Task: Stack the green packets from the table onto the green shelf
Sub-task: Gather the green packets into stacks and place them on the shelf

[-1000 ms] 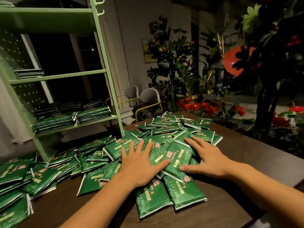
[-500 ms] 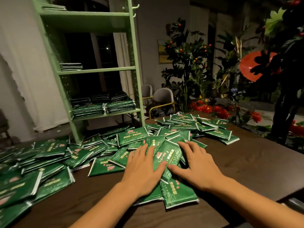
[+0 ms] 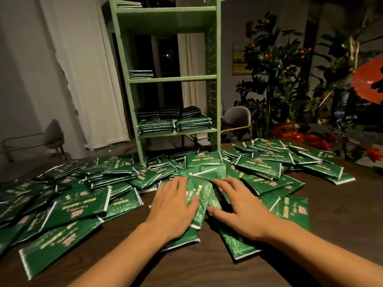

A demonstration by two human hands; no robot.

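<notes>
Your dark wooden table [image 3: 207, 266] fills the lower half of the frame, and at its far edge, upper centre, stands the green shelf [image 3: 213, 79], with stacked packets [image 3: 176, 124] on its lowest visible level, a small pile [image 3: 141, 74] on the level above and a few more at the very top. To the right of the shelf, potted plants [image 3: 273, 65] with red berries crowd the upper right, and a grey chair [image 3: 237, 118] sits between them and the shelf. Loose green packets [image 3: 83, 204] spread across the table from the left edge to the right. Your left hand [image 3: 173, 208] and right hand [image 3: 241, 208] lie flat at lower centre, fingers straight and spread, pressing on a small heap of packets [image 3: 204, 195] between them, gripping nothing
</notes>
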